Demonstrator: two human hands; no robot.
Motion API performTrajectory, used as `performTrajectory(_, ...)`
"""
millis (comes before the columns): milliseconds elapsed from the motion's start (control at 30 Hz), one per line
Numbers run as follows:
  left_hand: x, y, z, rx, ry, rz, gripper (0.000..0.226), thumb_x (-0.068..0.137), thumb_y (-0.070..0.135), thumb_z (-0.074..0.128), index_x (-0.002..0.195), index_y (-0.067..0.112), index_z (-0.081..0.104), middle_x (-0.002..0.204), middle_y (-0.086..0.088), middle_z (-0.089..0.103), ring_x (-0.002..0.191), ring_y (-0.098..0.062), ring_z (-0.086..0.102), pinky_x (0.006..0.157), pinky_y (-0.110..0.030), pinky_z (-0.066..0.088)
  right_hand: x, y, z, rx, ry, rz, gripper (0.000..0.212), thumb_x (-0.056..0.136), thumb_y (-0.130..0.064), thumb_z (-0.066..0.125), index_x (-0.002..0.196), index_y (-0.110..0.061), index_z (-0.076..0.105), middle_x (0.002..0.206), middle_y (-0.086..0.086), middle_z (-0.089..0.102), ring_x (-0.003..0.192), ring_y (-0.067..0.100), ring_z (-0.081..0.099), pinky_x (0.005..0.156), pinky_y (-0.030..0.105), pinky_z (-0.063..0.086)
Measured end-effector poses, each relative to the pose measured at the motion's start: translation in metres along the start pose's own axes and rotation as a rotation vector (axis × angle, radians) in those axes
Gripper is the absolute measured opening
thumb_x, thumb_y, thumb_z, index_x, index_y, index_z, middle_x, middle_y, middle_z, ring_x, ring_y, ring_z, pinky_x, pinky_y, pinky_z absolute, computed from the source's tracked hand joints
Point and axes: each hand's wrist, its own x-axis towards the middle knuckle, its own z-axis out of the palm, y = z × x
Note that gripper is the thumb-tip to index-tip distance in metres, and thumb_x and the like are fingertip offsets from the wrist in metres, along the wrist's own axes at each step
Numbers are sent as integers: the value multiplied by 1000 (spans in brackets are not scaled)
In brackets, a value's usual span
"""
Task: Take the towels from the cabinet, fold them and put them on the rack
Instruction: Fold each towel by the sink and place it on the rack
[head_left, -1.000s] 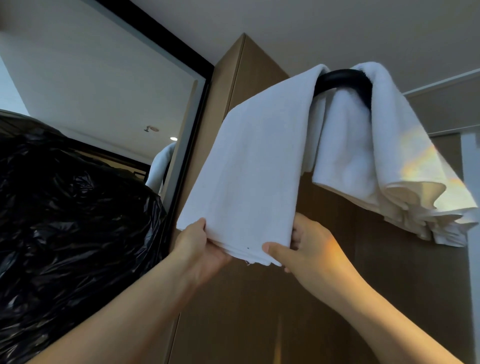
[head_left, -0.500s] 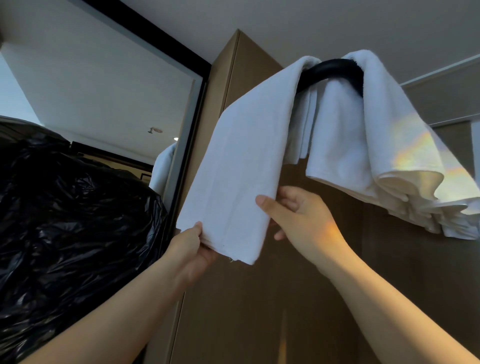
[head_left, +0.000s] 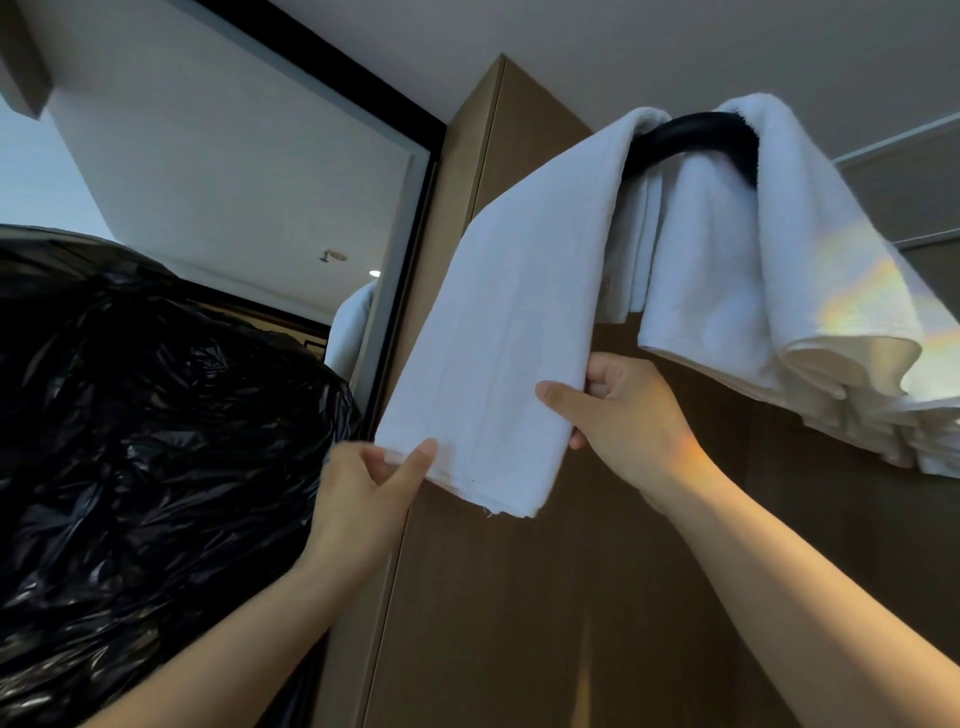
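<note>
A folded white towel hangs over the left end of a curved black rack bar high on a brown cabinet. My left hand pinches the towel's lower left corner between thumb and fingers. My right hand grips the towel's right edge, thumb in front and fingers behind. A second, thicker white towel is draped over the bar's right end, its folded edges hanging low to the right.
The tall brown wooden cabinet fills the middle behind the towels. A mirror with a black frame stands to its left. A shiny black plastic bag bulges at the lower left, close to my left forearm.
My right hand has slid up the towel's right edge from the bottom corner to its middle. My left hand shifted slightly and now shows its thumb on the lower left corner.
</note>
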Motion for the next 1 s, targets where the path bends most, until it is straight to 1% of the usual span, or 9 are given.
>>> performTrajectory(67,-20,12,-5,40,97,332,46,76,59,68,105,28,51,101,12,56,93,-2,55,72,-15,41,1,-2,0,-13,-12,-1,10,90,-21,69,84,-29,67,76,-19,72,63,1,68,50,9,47)
performTrajectory(167,-39,29,3,188,-90,617,55,73,65,68,113,29,53,112,20,52,106,2,50,85,-12,41,4,-8,-3,-31,-36,-6,6,88,-22,72,88,-28,69,85,-14,74,66,1,69,52,10,48)
performTrajectory(300,-42,40,14,257,-71,633,76,73,52,75,133,19,43,125,10,46,112,-8,47,93,-25,43,10,-20,-9,-83,-94,3,5,87,-25,73,92,-25,72,89,-12,75,67,1,70,59,15,54)
performTrajectory(467,-38,44,18,384,-31,741,76,79,33,76,139,0,42,126,-8,54,115,-24,52,92,-41,46,16,-28,-11,-111,-180,-3,5,92,-32,66,93,-30,71,95,-16,74,78,-2,70,68,16,58)
performTrajectory(633,-38,42,16,400,11,730,74,82,31,65,145,6,35,123,-3,56,108,-19,54,85,-32,46,14,-24,-13,-96,-293,-47,25,94,-49,57,103,-32,73,103,-21,73,97,-5,66,84,19,51)
performTrajectory(700,-37,44,16,378,18,725,67,81,37,66,138,11,42,108,4,58,95,-14,54,76,-26,43,13,-22,-15,-23,-361,-17,39,88,-62,49,111,-37,69,114,-23,69,107,-7,62,94,23,48)
performTrajectory(800,-31,51,15,334,45,659,46,74,48,74,106,27,47,84,16,49,78,-6,48,62,-22,41,14,-20,-21,124,-429,76,69,80,-70,39,129,-27,61,131,-10,64,122,1,57,110,38,43)
performTrajectory(900,-20,54,13,309,75,585,25,74,20,73,82,15,50,72,3,53,69,-19,55,56,-37,48,13,-21,-27,124,-458,58,59,90,-65,28,121,-32,66,130,-14,64,124,-2,55,110,36,40)
performTrajectory(1000,-11,50,6,251,69,547,13,76,9,71,83,10,59,69,-6,59,64,-21,59,56,-46,52,9,-15,-36,25,-453,18,47,100,-57,27,121,-38,64,127,-23,63,122,-8,53,108,30,40)
